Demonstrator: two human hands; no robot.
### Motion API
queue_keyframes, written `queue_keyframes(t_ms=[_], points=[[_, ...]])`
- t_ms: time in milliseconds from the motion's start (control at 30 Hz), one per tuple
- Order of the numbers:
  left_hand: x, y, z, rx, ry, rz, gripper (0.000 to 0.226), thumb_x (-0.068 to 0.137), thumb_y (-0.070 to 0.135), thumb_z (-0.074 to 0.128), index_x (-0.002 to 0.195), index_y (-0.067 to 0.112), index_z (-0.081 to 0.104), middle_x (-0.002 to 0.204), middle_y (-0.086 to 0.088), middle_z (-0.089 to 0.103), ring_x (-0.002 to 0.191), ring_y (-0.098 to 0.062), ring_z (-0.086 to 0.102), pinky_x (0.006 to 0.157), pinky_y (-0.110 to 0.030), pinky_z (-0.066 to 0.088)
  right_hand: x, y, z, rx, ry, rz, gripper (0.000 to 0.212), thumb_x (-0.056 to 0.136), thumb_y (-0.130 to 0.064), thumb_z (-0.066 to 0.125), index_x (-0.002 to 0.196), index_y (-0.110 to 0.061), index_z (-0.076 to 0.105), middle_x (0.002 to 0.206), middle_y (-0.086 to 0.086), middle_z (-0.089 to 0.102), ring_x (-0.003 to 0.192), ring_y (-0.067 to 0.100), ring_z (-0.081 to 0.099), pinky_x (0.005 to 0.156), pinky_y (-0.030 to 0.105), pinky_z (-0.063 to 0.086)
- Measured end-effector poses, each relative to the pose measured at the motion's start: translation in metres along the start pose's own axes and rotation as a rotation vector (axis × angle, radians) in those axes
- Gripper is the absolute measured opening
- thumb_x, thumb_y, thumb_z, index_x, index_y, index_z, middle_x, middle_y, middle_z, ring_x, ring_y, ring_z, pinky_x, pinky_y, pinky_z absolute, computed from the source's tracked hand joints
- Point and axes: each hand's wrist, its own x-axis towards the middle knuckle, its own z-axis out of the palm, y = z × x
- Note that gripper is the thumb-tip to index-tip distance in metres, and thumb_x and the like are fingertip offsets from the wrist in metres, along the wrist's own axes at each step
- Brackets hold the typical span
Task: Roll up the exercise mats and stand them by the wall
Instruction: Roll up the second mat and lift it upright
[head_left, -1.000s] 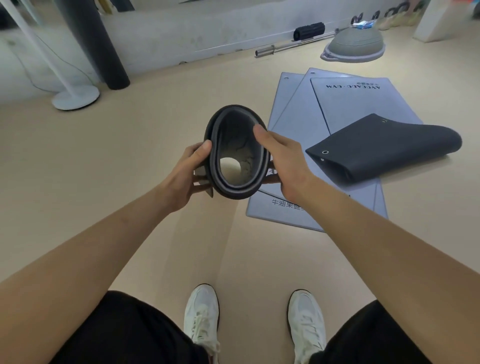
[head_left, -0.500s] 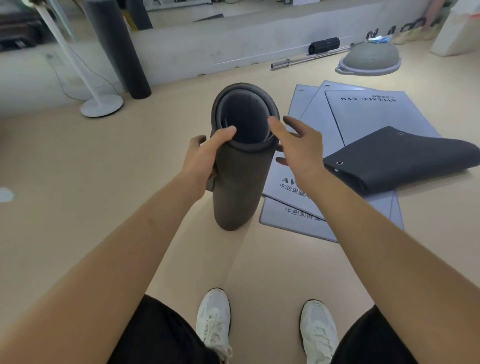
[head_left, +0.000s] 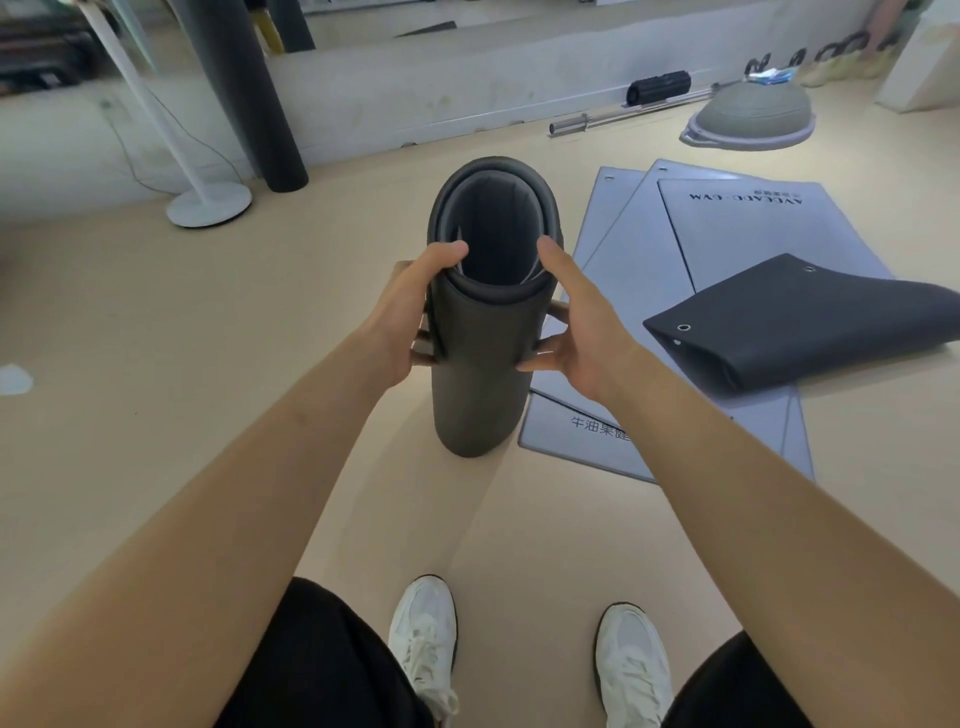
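Closing in since half a second back, the right hand (head_left: 576, 327) was off the roll with fingers spread, and now it's on it. Far left, a white round stand base (head_left: 209, 205) sits by the grey wall (head_left: 441, 88), and a tall black cylinder (head_left: 249, 93) stands against that wall just beside it. In the centre, the left hand (head_left: 410, 322) curls round the dark grey rolled foam mat (head_left: 480, 364) near its top, thumb at the rim. The roll is upright and well out from the wall. The right hand clasps the other side. Further right, pale grey-blue flat mats (head_left: 649, 270) lie stacked on the beige floor (head_left: 156, 364), with a dark folded mat (head_left: 810, 322) across them.
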Motion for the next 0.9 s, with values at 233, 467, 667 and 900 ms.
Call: queue_keyframes(t_ms=[233, 467, 667, 900], points=[[0.023, 0.004, -0.009, 0.038, 0.028, 0.022, 0.052, 0.091, 0.055, 0.065, 0.134, 0.027, 0.055, 0.126, -0.002, 0.061, 0.111, -0.025, 0.061, 0.088, -0.039, 0.055, 0.014, -0.015, -0.007, -0.066, 0.113, -0.004, 0.038, 0.087, -0.063, 0.07, 0.118, -0.042, 0.064, 0.137, -0.006, 0.059, 0.132, 0.036, 0.053, 0.086, 0.067, 0.058], [0.11, 0.042, 0.0, 0.047, 0.002, -0.03, 0.028, 0.089, 0.052, 0.062, 0.104, 0.03, 0.068, 0.106, 0.007, 0.07, 0.102, -0.019, 0.062, 0.086, -0.039, 0.049, 0.09, -0.053, -0.026, -0.156, 0.18, 0.052, 0.06, 0.088, -0.055, 0.074, 0.133, -0.026, 0.046, 0.133, -0.002, 0.047, 0.119, 0.031, 0.05, 0.073, 0.052, 0.061], [0.183, 0.079, 0.004, 0.113, -0.181, -0.153, 0.051, 0.079, 0.059, 0.064, 0.124, 0.034, 0.069, 0.119, -0.004, 0.075, 0.108, -0.035, 0.069, 0.094, -0.063, 0.053, 0.146, -0.092, -0.048, -0.065, 0.099, 0.142, 0.072, 0.087, -0.037, 0.079, 0.147, -0.022, 0.043, 0.14, 0.001, 0.047, 0.119, 0.029, 0.053, 0.065, 0.058, 0.062], [0.164, 0.095, 0.004, 0.059, -0.193, -0.241, 0.061, 0.069, 0.04, 0.071, 0.128, 0.029, 0.061, 0.124, -0.009, 0.069, 0.108, -0.036, 0.069, 0.079, -0.052, 0.062, 0.115, -0.112, -0.037, 0.068, 0.089, 0.21, 0.063, 0.091, -0.004, 0.066, 0.142, -0.039, 0.057, 0.114, 0.008, 0.069, 0.101, 0.04, 0.067, 0.069, 0.057, 0.062]])
